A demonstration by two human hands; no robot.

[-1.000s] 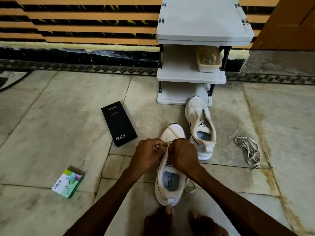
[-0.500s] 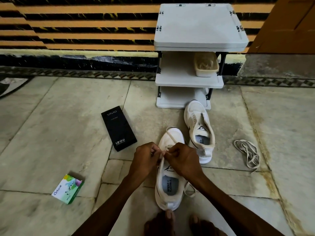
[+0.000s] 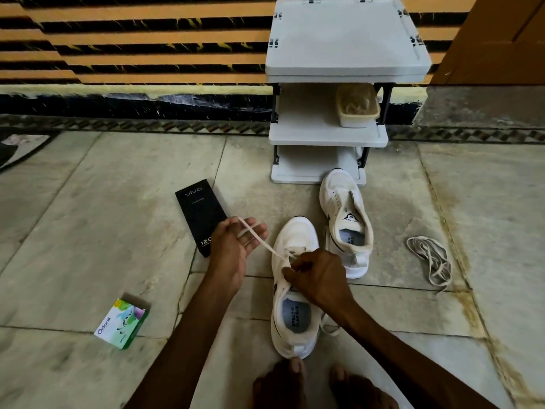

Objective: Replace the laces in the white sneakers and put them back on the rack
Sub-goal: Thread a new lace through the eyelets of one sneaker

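Grey stone floor (image 3: 88,231) under a striped wall (image 3: 118,39), white rack (image 3: 345,39) at upper centre. At lower centre, near sneaker (image 3: 298,234), its lace (image 3: 267,246) drawn leftward over the curled fingers of the left hand (image 3: 236,246). Right hand (image 3: 318,278) apart from it, pinching the lace at the eyelets. Second sneaker (image 3: 345,219) just below the rack; loose lace (image 3: 430,261) at right.

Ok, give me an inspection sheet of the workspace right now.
Surface: stone floor, stained at right.
Job's things: near sneaker part-laced; far sneaker without lace, toe by rack; loose lace on floor, right.
Clutter: black box; green carton; tub on rack's middle shelf.
Hands: left hand holds lace taut; right hand pinches it at the eyelets.
Cables: nothing seen.
Surroundings: striped wall; person's bare feet.
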